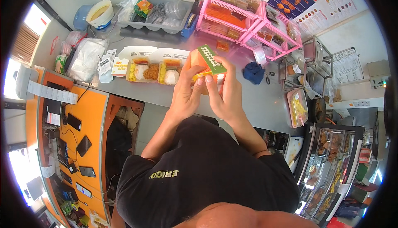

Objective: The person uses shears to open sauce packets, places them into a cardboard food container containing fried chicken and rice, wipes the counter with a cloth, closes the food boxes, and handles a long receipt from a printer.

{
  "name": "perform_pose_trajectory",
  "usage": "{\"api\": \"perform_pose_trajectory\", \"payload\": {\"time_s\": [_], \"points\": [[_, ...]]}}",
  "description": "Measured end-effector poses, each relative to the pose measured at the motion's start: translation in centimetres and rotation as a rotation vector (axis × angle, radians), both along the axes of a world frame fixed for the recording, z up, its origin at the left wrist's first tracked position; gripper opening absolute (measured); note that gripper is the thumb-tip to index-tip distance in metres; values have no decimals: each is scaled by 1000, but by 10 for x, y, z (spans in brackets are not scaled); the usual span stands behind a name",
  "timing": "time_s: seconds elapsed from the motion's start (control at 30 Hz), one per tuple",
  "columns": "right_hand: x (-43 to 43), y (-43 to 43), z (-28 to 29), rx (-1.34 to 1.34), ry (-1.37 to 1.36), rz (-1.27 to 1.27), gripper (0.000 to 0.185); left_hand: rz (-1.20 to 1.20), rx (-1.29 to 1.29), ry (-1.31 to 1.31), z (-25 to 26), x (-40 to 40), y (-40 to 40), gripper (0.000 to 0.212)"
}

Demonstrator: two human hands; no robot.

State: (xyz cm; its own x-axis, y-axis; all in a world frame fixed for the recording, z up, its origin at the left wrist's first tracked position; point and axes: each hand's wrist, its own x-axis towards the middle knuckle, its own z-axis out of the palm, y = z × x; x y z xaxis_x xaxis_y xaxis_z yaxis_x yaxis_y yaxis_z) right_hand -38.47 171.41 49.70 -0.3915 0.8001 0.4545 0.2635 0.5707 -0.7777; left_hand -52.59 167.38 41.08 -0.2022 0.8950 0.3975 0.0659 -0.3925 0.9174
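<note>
My left hand and my right hand both grip a small printed cardboard box, orange and green with a white diamond pattern. My thumbs meet at its near edge, and part of the box is hidden by my fingers. Left of it on the steel counter stand two open cardboard meal boxes. In the left one lie a wrapped white rice mound, a piece of fried chicken, yellow food and a sauce sachet. The other holds similar yellow food, a wrapped mound and a sachet.
A grey divided tray with plastic lids stands at the back, beside pink stacked baskets of sachets. A blue cloth and a tub of yellow food are to the right. Plastic bags lie left, above an orange counter with phones.
</note>
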Motion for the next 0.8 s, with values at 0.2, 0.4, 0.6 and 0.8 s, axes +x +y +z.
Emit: {"api": "perform_pose_trajectory", "payload": {"time_s": [0.2, 0.4, 0.6, 0.8], "points": [[0, 8, -2, -140, 50, -2, 48, 33, -6, 92, 15, -3, 6, 38], [-1, 9, -9, -51, -42, -30, 47, 78, 69, 219, 13, -6, 14, 34], [-3, 10, -4, -177, 30, -19, 48, 154, 107, 307, 12, -4, 22, 37], [-10, 15, -6, -107, 17, -6, 48, 286, 252, 341, -10, 1, 41, 43]]}}
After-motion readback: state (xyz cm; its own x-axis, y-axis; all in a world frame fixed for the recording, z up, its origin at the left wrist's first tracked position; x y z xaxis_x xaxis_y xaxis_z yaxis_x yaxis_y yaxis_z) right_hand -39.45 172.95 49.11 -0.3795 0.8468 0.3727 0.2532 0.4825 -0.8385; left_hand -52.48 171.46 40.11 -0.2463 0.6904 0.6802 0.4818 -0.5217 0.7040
